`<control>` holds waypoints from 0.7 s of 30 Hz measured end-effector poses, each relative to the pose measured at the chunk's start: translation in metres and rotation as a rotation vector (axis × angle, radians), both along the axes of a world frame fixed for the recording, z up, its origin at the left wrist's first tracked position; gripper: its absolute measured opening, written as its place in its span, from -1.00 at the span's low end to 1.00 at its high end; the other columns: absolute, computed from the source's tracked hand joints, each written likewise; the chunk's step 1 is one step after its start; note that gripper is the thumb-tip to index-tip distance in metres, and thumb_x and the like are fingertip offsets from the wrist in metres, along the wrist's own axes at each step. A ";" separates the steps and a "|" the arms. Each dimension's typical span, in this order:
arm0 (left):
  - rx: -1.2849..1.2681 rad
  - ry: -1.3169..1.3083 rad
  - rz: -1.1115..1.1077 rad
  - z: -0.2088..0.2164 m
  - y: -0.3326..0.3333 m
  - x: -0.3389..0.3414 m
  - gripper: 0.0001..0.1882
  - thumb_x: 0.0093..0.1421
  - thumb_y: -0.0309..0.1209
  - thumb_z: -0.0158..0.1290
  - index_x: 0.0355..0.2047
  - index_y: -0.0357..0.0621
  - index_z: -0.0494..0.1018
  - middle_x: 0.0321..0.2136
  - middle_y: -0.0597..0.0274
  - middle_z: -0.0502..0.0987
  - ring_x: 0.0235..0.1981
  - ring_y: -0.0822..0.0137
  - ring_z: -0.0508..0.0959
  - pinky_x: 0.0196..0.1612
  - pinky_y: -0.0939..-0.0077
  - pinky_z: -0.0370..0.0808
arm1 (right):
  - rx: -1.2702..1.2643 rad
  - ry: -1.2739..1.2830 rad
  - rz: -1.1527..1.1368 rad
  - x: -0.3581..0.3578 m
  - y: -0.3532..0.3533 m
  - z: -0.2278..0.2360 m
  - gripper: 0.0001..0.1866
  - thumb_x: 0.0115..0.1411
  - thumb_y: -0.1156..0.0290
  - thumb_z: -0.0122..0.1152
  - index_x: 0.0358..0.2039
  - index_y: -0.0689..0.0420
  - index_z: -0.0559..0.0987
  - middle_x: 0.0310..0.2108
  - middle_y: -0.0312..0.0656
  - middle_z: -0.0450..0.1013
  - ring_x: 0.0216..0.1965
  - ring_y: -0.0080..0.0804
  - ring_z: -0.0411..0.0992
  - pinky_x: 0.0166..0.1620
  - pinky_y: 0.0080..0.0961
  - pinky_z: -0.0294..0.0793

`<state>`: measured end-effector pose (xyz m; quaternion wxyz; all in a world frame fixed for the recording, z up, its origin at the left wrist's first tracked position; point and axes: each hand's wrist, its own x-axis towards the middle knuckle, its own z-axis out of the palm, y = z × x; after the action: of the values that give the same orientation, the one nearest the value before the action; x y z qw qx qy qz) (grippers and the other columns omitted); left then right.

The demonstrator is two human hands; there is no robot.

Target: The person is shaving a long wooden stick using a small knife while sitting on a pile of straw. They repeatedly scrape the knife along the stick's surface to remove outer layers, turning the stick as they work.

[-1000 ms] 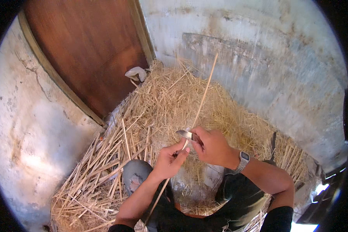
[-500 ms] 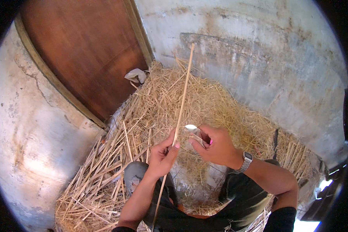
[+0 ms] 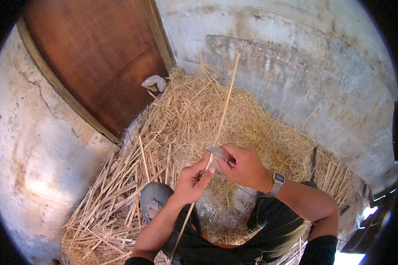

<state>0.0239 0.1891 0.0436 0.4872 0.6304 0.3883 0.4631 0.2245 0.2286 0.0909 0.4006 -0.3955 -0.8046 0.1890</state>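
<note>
A long, thin strip of pale wood, like split bamboo, slants up and away from my lap. My left hand is closed round it near its middle, thumb on top. Its lower end runs down past my left forearm. My right hand is closed on a knife, whose short metal blade lies across the strip just above my left fingers. The knife's handle is mostly hidden in my fingers, with a bit of pink showing. A metal watch is on my right wrist.
Fine shavings are heaped ahead and around my legs. Several loose pale strips lie at the left, more at the right. A brown door and a stained wall stand behind. A whitish bag lies by the door.
The blade has come left and down onto the strip, where it was apart from it before. My left hand has shifted slightly right, and the strip's far end has swung right.
</note>
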 end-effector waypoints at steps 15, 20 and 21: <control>-0.053 -0.038 -0.072 0.007 -0.003 0.003 -0.71 0.38 -0.51 -0.05 0.09 -0.22 0.43 -0.60 0.48 0.33 -0.61 0.67 0.26 -0.55 0.69 0.18 | -0.032 -0.062 0.026 -0.012 -0.005 -0.008 -0.72 0.16 0.31 0.19 -0.18 0.12 0.39 -0.66 -0.09 0.47 -0.60 -0.01 0.53 -0.52 -0.10 0.50; -0.067 -0.040 0.053 0.001 0.009 -0.015 -0.57 0.39 -0.50 -0.06 0.26 -0.16 0.33 -0.61 0.48 0.32 -0.63 0.66 0.23 -0.57 0.68 0.18 | -0.060 -0.241 0.157 -0.021 -0.021 -0.014 -0.72 0.17 0.30 0.19 -0.18 0.12 0.37 -0.70 -0.06 0.44 -0.62 0.02 0.51 -0.53 -0.08 0.49; -0.080 -0.019 0.185 0.005 0.015 -0.016 -0.49 0.39 -0.48 -0.06 0.35 -0.11 0.24 -0.63 0.49 0.29 -0.62 0.66 0.22 -0.57 0.67 0.20 | -0.058 -0.384 0.268 -0.022 -0.030 -0.018 -0.72 0.17 0.30 0.18 -0.18 0.11 0.37 -0.71 -0.05 0.43 -0.62 0.03 0.51 -0.53 -0.08 0.49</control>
<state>0.0077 0.2039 0.0486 0.4709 0.5672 0.4585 0.4963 0.2020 0.1985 0.0734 0.2003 -0.3252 -0.9055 0.1848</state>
